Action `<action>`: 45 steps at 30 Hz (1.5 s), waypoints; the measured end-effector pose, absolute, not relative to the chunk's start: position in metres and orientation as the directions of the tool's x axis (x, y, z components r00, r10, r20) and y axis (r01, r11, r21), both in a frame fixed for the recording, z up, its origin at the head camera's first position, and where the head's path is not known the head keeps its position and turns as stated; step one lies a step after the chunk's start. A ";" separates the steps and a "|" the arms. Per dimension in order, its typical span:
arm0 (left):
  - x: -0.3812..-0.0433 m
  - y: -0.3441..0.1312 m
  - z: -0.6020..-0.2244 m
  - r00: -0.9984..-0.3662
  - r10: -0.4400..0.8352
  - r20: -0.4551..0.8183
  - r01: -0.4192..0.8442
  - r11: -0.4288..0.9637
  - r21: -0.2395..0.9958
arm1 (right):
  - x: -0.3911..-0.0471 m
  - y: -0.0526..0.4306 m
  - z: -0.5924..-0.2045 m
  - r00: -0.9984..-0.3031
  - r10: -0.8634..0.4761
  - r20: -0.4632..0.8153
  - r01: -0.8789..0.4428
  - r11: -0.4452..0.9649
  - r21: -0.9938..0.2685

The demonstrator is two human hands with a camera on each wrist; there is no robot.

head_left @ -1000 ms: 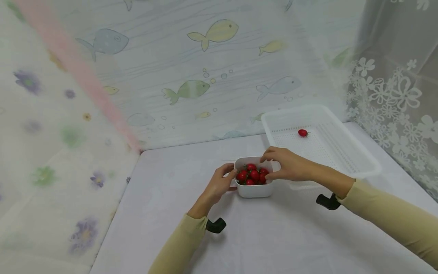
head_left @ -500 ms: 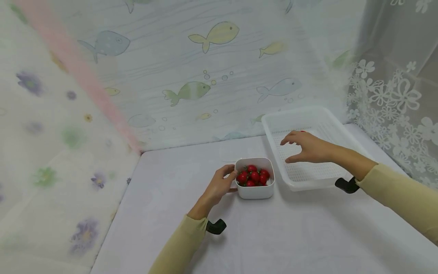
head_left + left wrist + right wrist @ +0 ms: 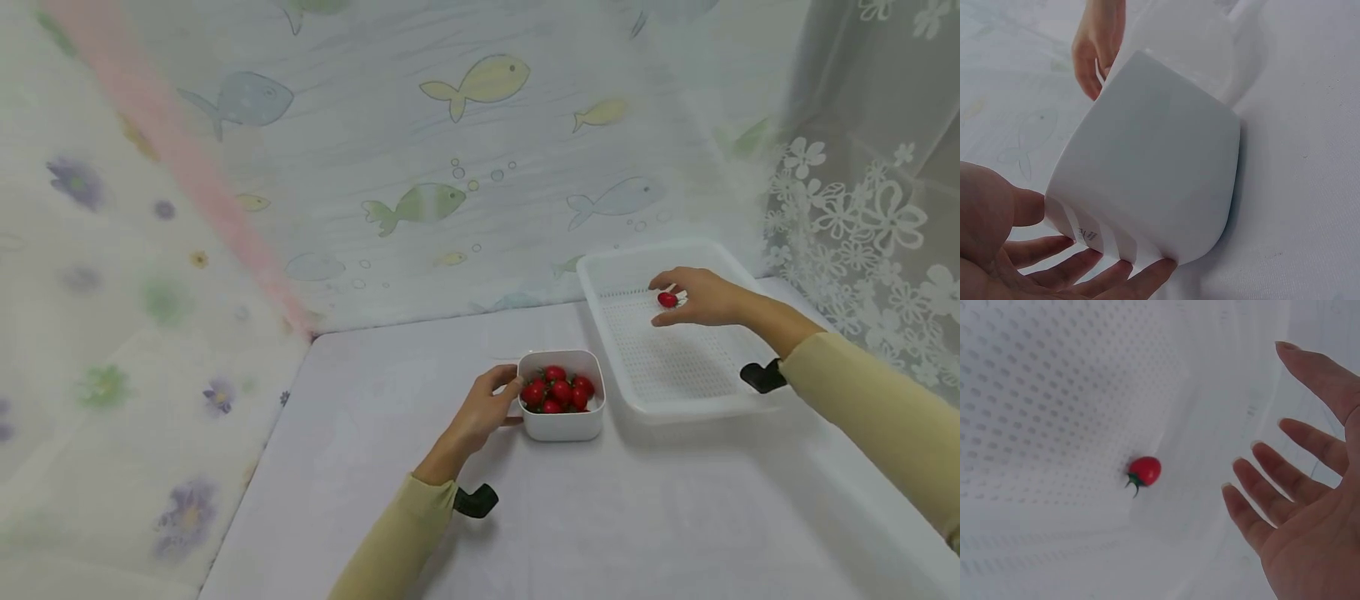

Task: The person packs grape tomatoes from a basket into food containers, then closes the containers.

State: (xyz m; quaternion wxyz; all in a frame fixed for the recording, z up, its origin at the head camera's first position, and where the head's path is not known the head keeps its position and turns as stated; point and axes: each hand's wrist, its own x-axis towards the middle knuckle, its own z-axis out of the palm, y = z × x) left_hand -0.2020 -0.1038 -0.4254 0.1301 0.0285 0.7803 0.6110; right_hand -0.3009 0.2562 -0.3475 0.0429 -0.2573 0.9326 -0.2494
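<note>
A small white container (image 3: 564, 427) with several cherry tomatoes (image 3: 561, 392) in it stands on the table. My left hand (image 3: 480, 412) rests against its left side. In the left wrist view, the thumb tip is at the container's edge and the spread fingertips touch its glossy wall. My right hand (image 3: 697, 297) is over the white perforated basket (image 3: 637, 358), thumb and fingers apart. One cherry tomato (image 3: 667, 300) with a green stem shows between them in the head view. In the right wrist view, this tomato (image 3: 1145, 470) lies near the basket's wall, apart from the fingers.
The basket stands right of the container, close behind it. A white cloth (image 3: 420, 367) covers the table. Fish-printed fabric (image 3: 450, 208) hangs behind, flowered fabric (image 3: 135, 333) on the left and a lace curtain (image 3: 862, 208) on the right.
My right hand has moved from the container to the right and back, over the basket, and now reaches around the lone cherry tomato. The left hand has stayed at the container.
</note>
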 end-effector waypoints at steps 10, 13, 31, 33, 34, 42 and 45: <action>-0.202 -0.105 -0.431 -0.965 0.204 -0.164 -0.114 0.237 0.965 | -0.328 0.264 -0.359 -0.891 -0.453 -0.018 -0.382 0.772 -0.507; -0.201 -0.105 -0.431 -0.965 0.205 -0.162 -0.114 0.228 0.967 | -0.337 0.269 -0.364 -0.902 -0.429 -0.044 -0.346 0.779 -0.523; -0.202 -0.105 -0.426 -0.965 0.200 -0.167 -0.114 0.253 0.961 | -0.370 0.284 -0.403 -0.954 -0.227 -0.196 -0.055 0.775 -0.630; -0.202 -0.105 -0.426 -0.966 0.198 -0.167 -0.113 0.259 0.959 | -0.373 0.285 -0.410 -0.952 -0.226 -0.207 -0.038 0.757 -0.652; -0.202 -0.105 -0.426 -0.966 0.198 -0.167 -0.113 0.260 0.959 | -0.374 0.285 -0.412 -0.950 -0.223 -0.218 -0.024 0.748 -0.663; -0.203 -0.104 -0.427 -0.964 0.201 -0.174 -0.115 0.273 0.955 | -0.381 0.289 -0.424 -0.945 -0.199 -0.259 0.032 0.733 -0.679; -0.203 -0.103 -0.426 -0.963 0.204 -0.178 -0.118 0.275 0.954 | -0.384 0.289 -0.425 -0.952 -0.176 -0.249 0.036 0.746 -0.665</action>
